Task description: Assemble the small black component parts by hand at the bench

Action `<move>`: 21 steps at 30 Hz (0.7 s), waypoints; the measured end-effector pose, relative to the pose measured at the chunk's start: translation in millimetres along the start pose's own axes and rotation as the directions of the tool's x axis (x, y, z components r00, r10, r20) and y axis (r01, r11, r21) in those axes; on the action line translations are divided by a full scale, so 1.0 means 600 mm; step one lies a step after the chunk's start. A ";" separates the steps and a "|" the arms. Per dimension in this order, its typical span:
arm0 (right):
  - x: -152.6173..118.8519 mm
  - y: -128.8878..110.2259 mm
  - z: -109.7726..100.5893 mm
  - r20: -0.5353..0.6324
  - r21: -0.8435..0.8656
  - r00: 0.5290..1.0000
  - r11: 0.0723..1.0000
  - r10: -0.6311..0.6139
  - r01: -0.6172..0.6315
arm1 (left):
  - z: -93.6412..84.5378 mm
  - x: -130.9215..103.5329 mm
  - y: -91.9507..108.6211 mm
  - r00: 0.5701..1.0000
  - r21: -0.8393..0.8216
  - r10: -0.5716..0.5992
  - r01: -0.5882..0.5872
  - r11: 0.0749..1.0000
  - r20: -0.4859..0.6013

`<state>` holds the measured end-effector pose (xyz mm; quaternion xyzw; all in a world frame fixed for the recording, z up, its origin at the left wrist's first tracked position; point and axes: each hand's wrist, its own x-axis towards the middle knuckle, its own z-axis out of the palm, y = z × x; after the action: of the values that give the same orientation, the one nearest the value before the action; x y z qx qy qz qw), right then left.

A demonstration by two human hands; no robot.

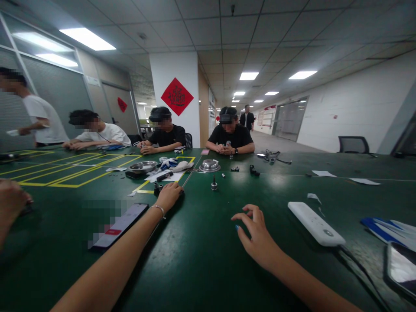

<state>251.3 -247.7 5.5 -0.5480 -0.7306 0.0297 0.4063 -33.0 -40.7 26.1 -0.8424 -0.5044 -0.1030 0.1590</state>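
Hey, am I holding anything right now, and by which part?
Your right hand holds nothing. Your left hand covers a small dark object; whether it is gripped, and where, cannot be told.

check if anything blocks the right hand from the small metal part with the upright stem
Nothing visible stands in the way: between the right hand and the small metal part lies green tabletop, with just a tiny speck on it.

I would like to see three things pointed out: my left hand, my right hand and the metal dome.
Your left hand [169, 196], head view: the back.
Your right hand [259, 233], head view: the back.
Metal dome [209, 164], head view: the upper surface.
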 end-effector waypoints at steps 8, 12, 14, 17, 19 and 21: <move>0.002 -0.004 -0.004 0.060 -0.027 0.998 0.999 0.033 -0.031 | 0.024 0.009 -0.011 0.993 -0.104 0.069 -0.059 0.993 0.093; 0.002 -0.006 -0.005 0.099 -0.042 0.994 0.998 0.051 -0.047 | 0.028 0.007 -0.004 0.994 -0.129 0.061 -0.048 0.991 0.094; 0.002 -0.006 -0.005 0.117 -0.043 0.991 0.997 0.062 -0.058 | 0.029 0.005 0.010 0.995 -0.140 0.056 -0.043 0.989 0.088; 0.002 -0.007 -0.006 0.132 -0.043 0.989 0.997 0.068 -0.063 | 0.027 0.003 0.042 0.996 -0.163 0.060 -0.048 0.985 0.067; 0.002 -0.008 -0.006 0.144 -0.041 0.987 0.997 0.070 -0.065 | 0.024 0.000 0.067 0.995 -0.204 0.086 -0.074 0.976 0.052; 0.002 -0.008 -0.006 0.152 -0.049 0.986 0.996 0.076 -0.070 | 0.018 -0.005 0.094 0.991 -0.252 0.129 -0.113 0.961 0.048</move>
<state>250.0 -249.7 10.9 -0.5791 -0.7396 0.0708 0.3356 15.4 -63.9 5.7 -0.8878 -0.4400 -0.1286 0.0422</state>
